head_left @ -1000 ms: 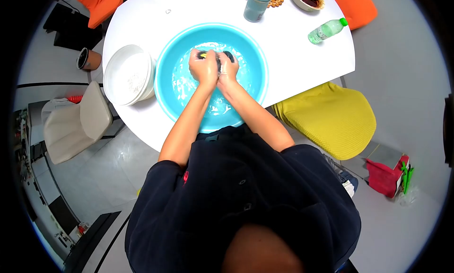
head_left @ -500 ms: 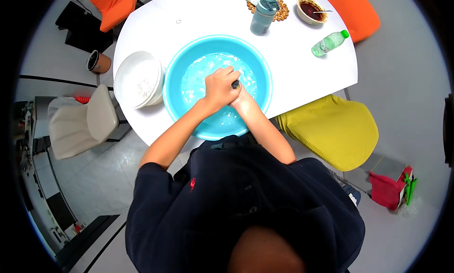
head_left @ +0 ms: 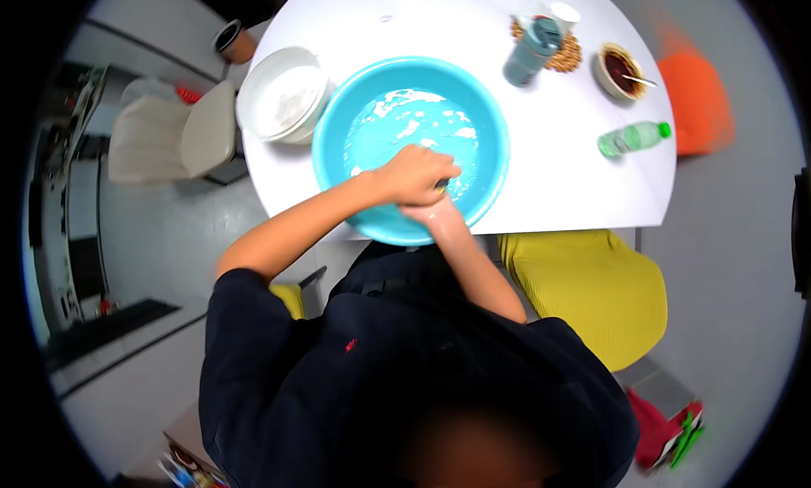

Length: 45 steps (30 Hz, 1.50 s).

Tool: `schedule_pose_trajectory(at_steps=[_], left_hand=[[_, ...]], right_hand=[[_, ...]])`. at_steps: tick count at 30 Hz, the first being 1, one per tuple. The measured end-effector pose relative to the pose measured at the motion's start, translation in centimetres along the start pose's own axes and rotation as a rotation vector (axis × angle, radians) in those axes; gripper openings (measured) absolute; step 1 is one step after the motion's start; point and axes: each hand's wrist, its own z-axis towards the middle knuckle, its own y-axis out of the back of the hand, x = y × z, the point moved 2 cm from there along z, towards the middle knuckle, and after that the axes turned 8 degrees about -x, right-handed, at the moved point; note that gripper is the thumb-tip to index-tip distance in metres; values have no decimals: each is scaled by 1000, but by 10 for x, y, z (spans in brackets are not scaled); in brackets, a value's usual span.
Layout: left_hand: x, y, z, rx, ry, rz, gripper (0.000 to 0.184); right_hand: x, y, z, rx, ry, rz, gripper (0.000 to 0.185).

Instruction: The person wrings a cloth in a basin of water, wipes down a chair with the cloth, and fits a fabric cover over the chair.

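Note:
My left hand (head_left: 416,175) is closed in a fist above the near right part of a round turquoise tub (head_left: 497,150). From the thumb side of that fist pokes the end of a small black-and-yellow object (head_left: 442,185); the rest of it is hidden in the hand. My right hand (head_left: 429,210) sits right below and against the left, wet-looking, its fingers mostly covered. Shallow clear water (head_left: 410,120) glints in the tub beneath both hands.
Left of the tub stands a white bowl (head_left: 262,116) with something pale inside. A teal drinking bottle (head_left: 532,53), a bowl of dark sauce (head_left: 621,70) with a spoon, and a green-capped plastic bottle (head_left: 634,139) are on the white table (head_left: 557,175). A yellow chair (head_left: 591,294) touches the near edge.
The whole view has shifted and turned with my head. Both hands, still together, have come closer to the tub's near rim. The small black-and-yellow object remains in the left fist.

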Motion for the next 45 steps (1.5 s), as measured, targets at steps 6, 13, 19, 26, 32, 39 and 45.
schedule_pose_trajectory(at_steps=[6,13,19,26,32,39,45], left_hand=[[17,16,-3,-397,646,-414,28],[-7,115,-134,-794,876,-1065,40],[30,169,-337,-769,996,-698,26],[85,192,-535,-1220,1128,-904,23],[132,217,-543,-912,1234,-755,36],[232,273,-603,-698,1160,-590,25],[360,321,-623,-812,1103,-402,20]], right_hand=[[28,-55,-20,-389,386,-211,30],[-88,-109,-5,-86,180,-799,30],[-247,-95,91,-146,86,-1306,23],[-398,-80,202,-148,85,-1401,26],[-464,-91,265,-144,91,-1390,24],[-435,-111,353,-140,341,-1603,24],[-418,-116,486,-25,515,-1872,25]])
